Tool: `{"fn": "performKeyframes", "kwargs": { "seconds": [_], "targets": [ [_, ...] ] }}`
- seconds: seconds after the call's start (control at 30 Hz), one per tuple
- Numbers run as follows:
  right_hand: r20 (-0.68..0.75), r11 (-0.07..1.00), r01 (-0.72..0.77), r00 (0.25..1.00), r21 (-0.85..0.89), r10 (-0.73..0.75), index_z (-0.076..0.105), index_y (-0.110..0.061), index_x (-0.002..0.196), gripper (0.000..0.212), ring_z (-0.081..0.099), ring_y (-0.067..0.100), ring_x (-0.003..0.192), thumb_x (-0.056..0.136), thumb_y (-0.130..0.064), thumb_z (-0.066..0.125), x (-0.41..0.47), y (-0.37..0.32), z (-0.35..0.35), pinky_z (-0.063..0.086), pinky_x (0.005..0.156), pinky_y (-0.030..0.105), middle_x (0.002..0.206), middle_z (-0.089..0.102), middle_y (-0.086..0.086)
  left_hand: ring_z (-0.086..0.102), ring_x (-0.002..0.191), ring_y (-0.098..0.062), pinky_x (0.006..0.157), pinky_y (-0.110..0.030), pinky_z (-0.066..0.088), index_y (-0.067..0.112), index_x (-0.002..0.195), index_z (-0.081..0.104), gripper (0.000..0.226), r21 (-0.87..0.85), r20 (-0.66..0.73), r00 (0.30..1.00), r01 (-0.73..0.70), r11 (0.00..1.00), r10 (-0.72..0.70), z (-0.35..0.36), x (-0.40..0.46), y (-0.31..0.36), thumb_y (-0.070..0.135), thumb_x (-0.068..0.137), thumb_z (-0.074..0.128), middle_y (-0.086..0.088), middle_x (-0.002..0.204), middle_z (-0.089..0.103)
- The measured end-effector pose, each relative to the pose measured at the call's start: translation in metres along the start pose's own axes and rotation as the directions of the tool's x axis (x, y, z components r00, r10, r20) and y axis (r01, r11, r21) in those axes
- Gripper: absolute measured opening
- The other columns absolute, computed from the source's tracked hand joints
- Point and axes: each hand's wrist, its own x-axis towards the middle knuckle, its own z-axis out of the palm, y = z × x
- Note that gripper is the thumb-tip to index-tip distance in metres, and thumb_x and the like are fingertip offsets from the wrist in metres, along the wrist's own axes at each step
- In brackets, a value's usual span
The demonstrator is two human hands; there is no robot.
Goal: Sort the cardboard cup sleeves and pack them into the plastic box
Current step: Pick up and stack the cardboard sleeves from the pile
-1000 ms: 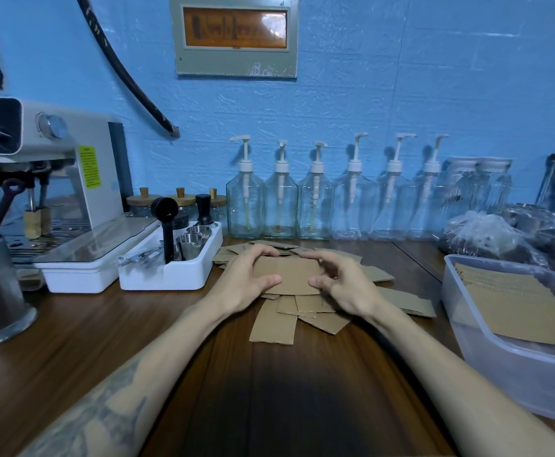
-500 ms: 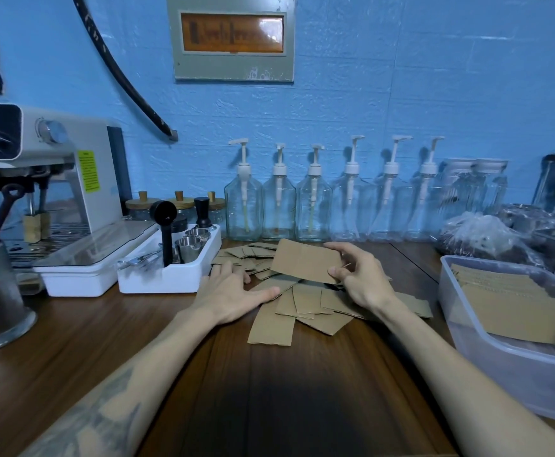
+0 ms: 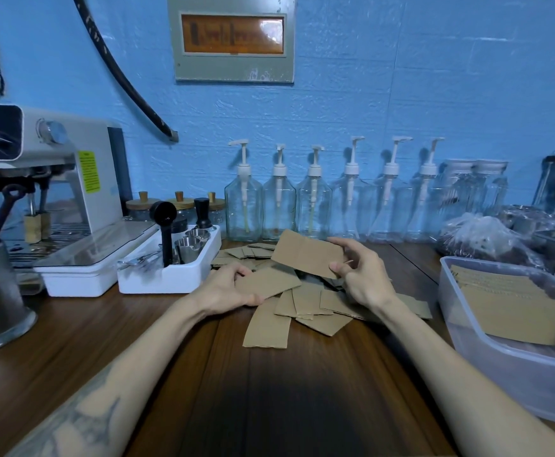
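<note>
Two flat brown sleeves are in our hands: right hand pinches raised sleeve, left hand grips second sleeve on the pile.

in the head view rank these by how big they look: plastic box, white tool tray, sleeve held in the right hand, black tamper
1. plastic box, though it sits nearer the camera
2. white tool tray
3. sleeve pinched in the right hand
4. black tamper
</note>
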Motion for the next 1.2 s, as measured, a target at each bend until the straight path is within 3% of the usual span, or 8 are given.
{"fn": "performKeyframes", "kwargs": {
  "seconds": [0.17,0.4,0.5,0.6,0.77,0.87,0.97,1.2],
  "targets": [
    [-0.015,1.0,0.006,1.0,0.008,-0.006,0.065,-0.03,0.123,0.042,0.058,0.019,0.08,0.091,-0.003,0.065,-0.002,-0.004,0.0,0.056,0.077,0.038,0.096,0.064,0.006,0.052,0.077,-0.005,0.055,-0.005,0.04,0.014,0.115,0.052,0.052,-0.18,-0.101,0.994,-0.059,0.982,0.042,-0.005,-0.002,-0.002,0.002,0.074,0.082,0.006,0.096,0.055],
    [-0.065,0.999,0.007,0.998,0.049,-0.003,0.065,-0.028,0.124,0.043,0.056,0.016,0.078,0.091,-0.002,0.065,0.002,-0.003,-0.001,0.055,0.08,0.044,0.087,0.059,0.0,0.07,0.079,-0.02,0.073,-0.025,0.055,0.007,0.121,0.053,0.05,-0.492,-0.264,0.959,-0.044,0.869,-0.101,-0.013,0.001,-0.003,-0.006,0.078,0.076,-0.008,0.077,0.064],
    [-0.094,0.999,-0.016,0.995,0.031,0.019,0.065,-0.029,0.125,0.043,0.058,0.015,0.076,0.091,-0.003,0.065,0.004,0.0,-0.002,0.056,0.083,0.043,0.087,0.059,-0.001,0.07,0.081,-0.016,0.084,-0.031,0.054,0.01,0.122,0.055,0.044,-0.6,-0.467,0.872,-0.192,0.777,-0.145,-0.023,0.002,0.001,-0.002,0.083,0.072,-0.01,0.088,0.071],
    [-0.07,0.999,-0.036,0.997,-0.008,0.035,0.065,-0.029,0.125,0.043,0.059,0.018,0.067,0.091,-0.003,0.065,0.003,0.002,0.0,0.057,0.08,0.04,0.093,0.063,0.005,0.066,0.086,-0.012,0.081,-0.017,0.051,0.015,0.119,0.057,0.037,-0.589,-0.595,0.798,-0.358,0.725,-0.09,-0.03,-0.002,0.011,0.004,0.087,0.071,-0.007,0.087,0.07],
    [0.052,0.995,0.024,0.998,-0.093,-0.019,0.065,-0.033,0.122,0.044,0.062,0.019,0.062,0.091,-0.001,0.064,-0.002,0.002,0.006,0.052,0.064,0.02,0.096,0.065,0.011,0.061,0.076,0.008,0.071,-0.008,0.046,0.015,0.112,0.069,0.027,-0.325,-0.439,0.874,-0.368,0.871,0.206,-0.012,-0.01,0.02,0.011,0.085,0.073,0.004,0.091,0.07],
    [0.116,0.993,0.056,0.992,-0.103,-0.044,0.065,-0.03,0.123,0.046,0.058,0.019,0.059,0.091,0.003,0.062,-0.004,0.001,0.008,0.052,0.065,0.019,0.091,0.06,0.012,0.059,0.094,-0.004,0.079,-0.003,0.04,0.016,0.107,0.073,0.023,-0.158,-0.288,0.911,-0.348,0.924,0.294,0.001,-0.01,0.019,0.013,0.084,0.075,0.003,0.102,0.067],
    [0.179,0.989,0.082,0.982,-0.12,-0.06,0.063,-0.033,0.126,0.05,0.055,0.01,0.054,0.093,0.005,0.058,-0.006,0.0,0.01,0.048,0.061,0.01,0.088,0.052,0.002,0.053,0.104,-0.012,0.093,-0.015,0.037,0.023,0.112,0.07,0.031,-0.074,-0.24,0.921,-0.334,0.94,0.309,0.004,-0.009,0.014,0.015,0.083,0.076,-0.003,0.111,0.056],
    [0.31,0.992,0.112,0.947,-0.055,-0.089,0.061,-0.029,0.131,0.06,0.055,0.015,0.065,0.091,0.013,0.047,-0.013,-0.01,0.017,0.047,0.061,0.017,0.079,0.047,0.003,0.047,0.114,-0.006,0.102,-0.024,0.034,0.033,0.138,0.043,0.07,-0.159,-0.263,0.93,-0.305,0.939,0.257,0.012,0.001,0.008,0.028,0.079,0.081,0.003,0.121,0.049]
  ]
}}
